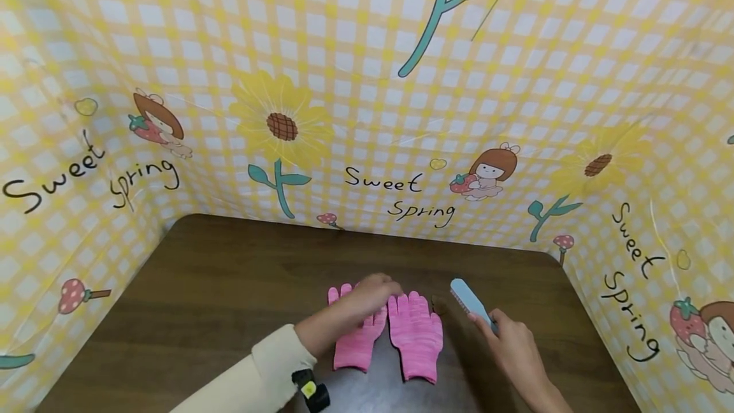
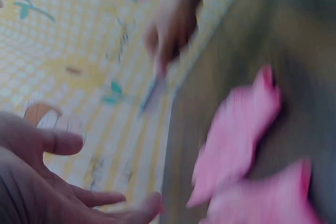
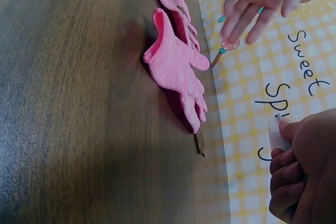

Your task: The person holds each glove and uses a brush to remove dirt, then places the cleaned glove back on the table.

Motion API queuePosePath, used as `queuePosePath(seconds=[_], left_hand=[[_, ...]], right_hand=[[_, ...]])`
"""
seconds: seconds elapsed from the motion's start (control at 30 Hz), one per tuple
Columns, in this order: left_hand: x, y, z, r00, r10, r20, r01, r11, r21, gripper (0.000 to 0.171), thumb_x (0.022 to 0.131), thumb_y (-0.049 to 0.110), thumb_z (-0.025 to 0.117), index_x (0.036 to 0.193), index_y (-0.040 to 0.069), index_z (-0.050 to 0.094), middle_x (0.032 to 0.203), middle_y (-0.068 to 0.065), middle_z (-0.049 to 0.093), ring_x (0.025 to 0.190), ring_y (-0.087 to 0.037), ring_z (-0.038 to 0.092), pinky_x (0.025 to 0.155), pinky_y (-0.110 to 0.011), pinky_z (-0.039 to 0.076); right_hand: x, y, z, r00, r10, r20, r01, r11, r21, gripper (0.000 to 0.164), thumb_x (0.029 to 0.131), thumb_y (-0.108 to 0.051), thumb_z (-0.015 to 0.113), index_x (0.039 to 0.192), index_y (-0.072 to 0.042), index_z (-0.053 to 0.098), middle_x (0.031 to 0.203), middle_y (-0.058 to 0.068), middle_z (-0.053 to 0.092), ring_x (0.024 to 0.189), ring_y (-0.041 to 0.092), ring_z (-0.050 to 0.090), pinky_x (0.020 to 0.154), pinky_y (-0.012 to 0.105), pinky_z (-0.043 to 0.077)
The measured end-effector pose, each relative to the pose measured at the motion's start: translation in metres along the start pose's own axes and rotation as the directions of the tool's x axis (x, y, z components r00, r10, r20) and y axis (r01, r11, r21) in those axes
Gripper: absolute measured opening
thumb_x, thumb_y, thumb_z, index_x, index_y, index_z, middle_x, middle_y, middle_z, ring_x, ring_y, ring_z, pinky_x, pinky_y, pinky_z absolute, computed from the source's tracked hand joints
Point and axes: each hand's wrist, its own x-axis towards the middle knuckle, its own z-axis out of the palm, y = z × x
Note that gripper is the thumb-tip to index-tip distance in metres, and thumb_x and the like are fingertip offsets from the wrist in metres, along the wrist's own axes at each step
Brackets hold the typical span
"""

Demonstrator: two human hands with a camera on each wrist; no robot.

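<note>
Standing on 3 sides of the dark, wood-grained desk [image 1: 201, 285] is a glossy yellow-checked backdrop [image 1: 367, 113] printed with sunflowers and "Sweet Spring". Near the front edge lie 2 pink knitted gloves [image 1: 415, 336], flat, side by side, fingers toward the back. The left hand [image 1: 369, 295] hovers over the left glove, fingers spread and relaxed, gripping nothing. The right hand [image 1: 513, 346] grips a slim, rounded blue brush [image 1: 470, 301] just beside the right glove.

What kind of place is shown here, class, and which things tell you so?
Probably a small tabletop work booth: a dark wooden table walled on three sides by yellow checked "Sweet Spring" sheeting, with pink gloves laid out and a brush in the right hand.
</note>
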Motion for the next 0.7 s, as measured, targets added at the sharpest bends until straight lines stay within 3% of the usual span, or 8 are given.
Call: queuePosePath(seconds=[0.07, 0.1, 0.13, 0.2, 0.27, 0.33, 0.43, 0.7], left_hand=[[0.001, -0.006, -0.016, 0.995, 0.068, -0.068, -0.053, 0.976, 0.212, 0.059, 0.09, 0.026, 0.063, 0.139, -0.005, 0.055, 0.139, -0.026, 0.058, 0.119, -0.038, 0.059, 0.094, -0.056, 0.055], [0.002, -0.011, -0.023, 0.991, 0.084, -0.105, -0.046, 0.945, 0.324, 0.059, 0.089, 0.027, 0.065, 0.138, -0.004, 0.055, 0.134, -0.025, 0.06, 0.114, -0.036, 0.06, 0.092, -0.055, 0.055], [0.003, -0.017, -0.029, 0.987, 0.088, -0.132, -0.026, 0.911, 0.411, 0.058, 0.09, 0.028, 0.067, 0.137, -0.005, 0.055, 0.131, -0.025, 0.06, 0.114, -0.037, 0.061, 0.091, -0.055, 0.056], [0.006, -0.03, -0.038, 0.977, 0.106, -0.183, 0.022, 0.81, 0.586, 0.062, 0.09, 0.032, 0.073, 0.134, -0.008, 0.054, 0.125, -0.028, 0.06, 0.113, -0.04, 0.061, 0.096, -0.055, 0.054], [0.008, -0.043, -0.042, 0.974, 0.091, -0.207, 0.076, 0.732, 0.677, 0.071, 0.088, 0.039, 0.077, 0.132, -0.012, 0.052, 0.122, -0.032, 0.058, 0.112, -0.044, 0.061, 0.097, -0.057, 0.053], [0.01, -0.054, -0.041, 0.973, 0.059, -0.224, 0.123, 0.687, 0.716, 0.082, 0.085, 0.046, 0.08, 0.132, -0.014, 0.05, 0.121, -0.035, 0.058, 0.114, -0.047, 0.06, 0.098, -0.058, 0.053], [0.014, -0.067, -0.036, 0.97, 0.031, -0.243, 0.161, 0.664, 0.73, 0.094, 0.081, 0.054, 0.08, 0.135, -0.015, 0.046, 0.124, -0.036, 0.058, 0.114, -0.047, 0.061, 0.097, -0.058, 0.054], [0.029, -0.085, -0.018, 0.939, 0.104, -0.327, 0.173, 0.681, 0.712, 0.105, 0.072, 0.048, 0.09, 0.139, -0.016, 0.041, 0.123, -0.037, 0.058, 0.109, -0.051, 0.061, 0.09, -0.059, 0.057]], right_hand=[[0.0, 0.0, 0.0, 1.0, 0.003, 0.007, -0.003, 1.0, 0.003, 0.043, 0.099, -0.046, 0.062, 0.096, -0.003, 0.065, 0.062, -0.003, 0.042, 0.056, 0.014, 0.043, 0.049, 0.027, 0.034], [-0.001, 0.001, 0.0, 1.0, 0.005, 0.01, -0.005, 1.0, 0.003, 0.043, 0.099, -0.047, 0.062, 0.097, -0.003, 0.065, 0.062, -0.003, 0.043, 0.056, 0.014, 0.043, 0.049, 0.027, 0.034], [-0.001, 0.001, 0.0, 1.0, 0.007, 0.013, -0.007, 1.0, 0.003, 0.044, 0.099, -0.047, 0.062, 0.097, -0.003, 0.065, 0.063, -0.002, 0.044, 0.056, 0.014, 0.044, 0.049, 0.027, 0.035], [0.0, 0.002, 0.0, 1.0, 0.008, 0.016, -0.008, 1.0, -0.001, 0.044, 0.1, -0.047, 0.061, 0.097, -0.003, 0.065, 0.062, -0.002, 0.043, 0.056, 0.014, 0.043, 0.05, 0.027, 0.035], [0.0, 0.003, 0.0, 1.0, 0.004, 0.009, -0.004, 1.0, -0.005, 0.043, 0.1, -0.046, 0.062, 0.096, -0.003, 0.065, 0.062, -0.002, 0.043, 0.056, 0.014, 0.043, 0.05, 0.027, 0.035], [0.0, 0.003, 0.0, 1.0, 0.004, 0.009, -0.004, 1.0, -0.006, 0.042, 0.1, -0.045, 0.062, 0.095, -0.004, 0.064, 0.062, -0.002, 0.042, 0.056, 0.014, 0.043, 0.049, 0.027, 0.034], [0.0, 0.003, 0.001, 1.0, 0.01, 0.016, -0.01, 1.0, -0.004, 0.042, 0.1, -0.045, 0.062, 0.096, -0.004, 0.065, 0.062, -0.002, 0.043, 0.056, 0.015, 0.043, 0.049, 0.027, 0.034], [0.001, 0.003, 0.003, 1.0, 0.011, 0.024, -0.011, 1.0, 0.0, 0.042, 0.1, -0.045, 0.062, 0.096, -0.004, 0.064, 0.062, -0.002, 0.042, 0.057, 0.015, 0.043, 0.05, 0.027, 0.034]])
